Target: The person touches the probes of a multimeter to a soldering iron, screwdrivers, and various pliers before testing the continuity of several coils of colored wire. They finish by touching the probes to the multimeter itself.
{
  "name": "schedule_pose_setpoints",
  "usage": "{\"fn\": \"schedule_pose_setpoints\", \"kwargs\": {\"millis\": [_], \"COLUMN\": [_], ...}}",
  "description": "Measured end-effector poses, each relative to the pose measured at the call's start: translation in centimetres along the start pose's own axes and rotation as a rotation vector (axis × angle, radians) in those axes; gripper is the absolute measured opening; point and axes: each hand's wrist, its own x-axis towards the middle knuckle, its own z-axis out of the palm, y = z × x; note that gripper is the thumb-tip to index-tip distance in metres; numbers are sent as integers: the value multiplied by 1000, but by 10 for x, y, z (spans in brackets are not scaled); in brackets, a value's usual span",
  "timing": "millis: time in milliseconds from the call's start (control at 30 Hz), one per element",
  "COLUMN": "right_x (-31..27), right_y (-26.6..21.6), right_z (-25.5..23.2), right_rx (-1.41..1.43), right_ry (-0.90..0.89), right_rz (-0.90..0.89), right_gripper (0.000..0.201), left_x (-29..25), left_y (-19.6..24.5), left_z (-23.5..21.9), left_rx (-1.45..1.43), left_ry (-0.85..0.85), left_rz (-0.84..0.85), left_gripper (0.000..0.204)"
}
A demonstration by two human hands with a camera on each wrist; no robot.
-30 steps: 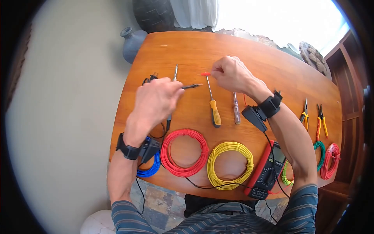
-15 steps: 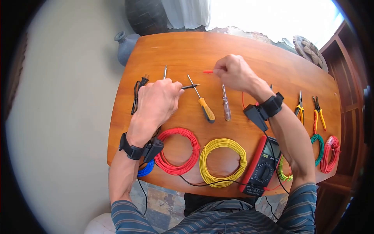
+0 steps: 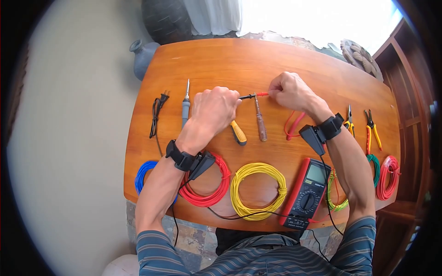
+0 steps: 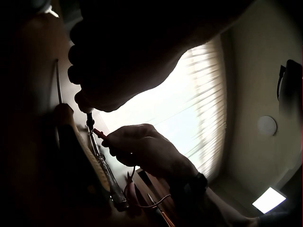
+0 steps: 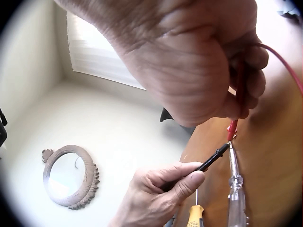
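Observation:
My left hand (image 3: 212, 110) pinches a black test probe (image 5: 214, 158) between thumb and fingers. My right hand (image 3: 294, 94) grips a red test probe (image 5: 240, 90), its lead curving away behind the fingers. Both probe tips come together at the shaft end of a screwdriver with a clear handle (image 3: 261, 128), which lies on the wooden table (image 3: 209, 57). Just left of it is a screwdriver with a yellow and grey handle (image 3: 238, 133), its shaft hidden by my left hand in the head view. The red and black multimeter (image 3: 307, 195) lies near the table's front edge.
A soldering iron (image 3: 185, 108) and a black plug cord (image 3: 157, 112) lie left. Wire coils line the front: blue (image 3: 139, 177), red (image 3: 226, 177), yellow (image 3: 235, 195). Pliers (image 3: 350, 120) and wire strippers (image 3: 369, 131) lie right. Black and red leads cross the front edge.
Both hands now sit further right over the table, probes brought together over the clear screwdriver instead of the yellow-handled one. That yellow-handled screwdriver has tilted from its earlier angle. The head view has shifted.

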Motion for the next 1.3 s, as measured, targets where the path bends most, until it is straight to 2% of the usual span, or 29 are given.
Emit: {"fn": "schedule_pose_setpoints", "kwargs": {"millis": [100, 167, 233, 367, 467, 567, 700, 800, 967, 1100, 1167, 1233, 1300], "right_x": [-2, -5, -14, -47, -74, -94, -111, -113, -115, -119, -126, -141, -160], "right_y": [2, 1, -4, -3, 10, 35, 54, 69, 83, 85, 83, 80, 80], "right_z": [2, -1, -16, -50, -65, -69, -66, -63, -55, -54, -63, -79, -97], "right_rx": [-22, -59, -18, 15, -47, -82, -16, 37, 25, 13, 7, 105, 93], "right_ry": [24, 81, 114, 183, 208, 190, 201, 225, 194, 215, 241, 365, 411], "right_rz": [2, -56, -6, 101, 169, 240, 372, 394, 342, 294, 297, 307, 360], "right_gripper": [19, 17, 17, 27, 29, 27, 27, 28, 27, 25, 26, 27, 28], "left_x": [1, -2, -6, -15, -17, -8, 18, 37, 54, 53, 47, 36, 25], "left_y": [5, 6, 5, 27, 46, 66, 90, 105, 122, 127, 129, 133, 140], "left_z": [-1, -5, -8, -40, -50, -44, -25, -8, 13, 11, 3, -14, -37], "left_rx": [28, 39, 147, 103, -1, -47, -58, -78, -24, 33, 140, 140, 145], "left_ry": [-19, -15, 59, 41, 45, 47, 5, -55, -122, -156, -72, -31, 16], "left_rz": [-22, -5, 6, -37, 40, 137, 164, 150, 106, 104, 124, 134, 139], "left_gripper": [19, 19, 18, 17, 17, 17, 18, 19, 23, 26, 27, 26, 25]}}
